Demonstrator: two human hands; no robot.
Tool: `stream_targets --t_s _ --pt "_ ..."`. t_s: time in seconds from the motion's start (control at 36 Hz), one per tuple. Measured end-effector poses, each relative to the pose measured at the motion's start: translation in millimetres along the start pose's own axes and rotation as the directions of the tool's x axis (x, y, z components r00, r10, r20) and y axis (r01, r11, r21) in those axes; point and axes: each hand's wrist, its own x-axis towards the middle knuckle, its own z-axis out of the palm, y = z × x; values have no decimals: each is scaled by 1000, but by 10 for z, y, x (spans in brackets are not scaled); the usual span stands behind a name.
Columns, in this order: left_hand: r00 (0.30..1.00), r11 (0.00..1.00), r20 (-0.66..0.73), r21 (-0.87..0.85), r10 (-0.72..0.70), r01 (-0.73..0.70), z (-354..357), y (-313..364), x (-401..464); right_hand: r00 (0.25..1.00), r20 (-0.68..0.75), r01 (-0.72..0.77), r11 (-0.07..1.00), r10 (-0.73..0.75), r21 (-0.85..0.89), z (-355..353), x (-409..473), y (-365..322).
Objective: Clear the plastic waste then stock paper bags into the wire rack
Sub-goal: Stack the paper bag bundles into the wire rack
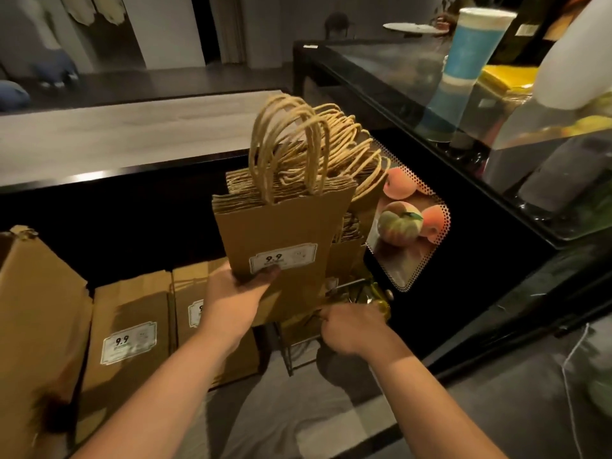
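Note:
A thick stack of flat brown paper bags (284, 226) with twisted paper handles and a "9.9" label stands upright in the middle of the view. My left hand (235, 293) grips the stack at its lower left edge, thumb on the front bag. Below and to the right, my right hand (347, 326) is closed around the top wire of a black wire rack (291, 356) that stands on the grey floor. The stack's bottom is at the rack's top. More bags sit behind the stack on the right.
Other "9.9" paper bags (132, 332) lean in a row at the lower left, beside an open cardboard box (36, 313). A glass display case (496, 144) with a tall blue cup (473, 51) on top fills the right. A fruit sticker (410, 223) marks its dark front.

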Motion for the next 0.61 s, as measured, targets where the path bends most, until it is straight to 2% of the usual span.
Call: stream_targets --t_s 0.11,0.19,0.36,0.47,0.56,0.61 --pt "995 994 14 -41 -97 98 10 -55 16 1000 28 3 1000 -2 -13 -11 -1 8" --pt "993 995 56 18 -102 101 -39 -94 69 1000 30 5 1000 -6 22 -4 -2 20" --pt "998 1000 -68 25 9 -7 -120 71 147 998 62 12 999 -14 40 -50 -32 33" --pt "990 991 -26 6 136 -135 -116 123 133 996 87 23 998 -28 57 -45 13 39" --pt "990 990 8 -23 138 -138 -51 109 102 994 105 32 999 -33 18 -56 12 33" --pt "987 988 60 39 149 -151 -24 38 90 993 111 33 999 -34 10 -69 -1 24"
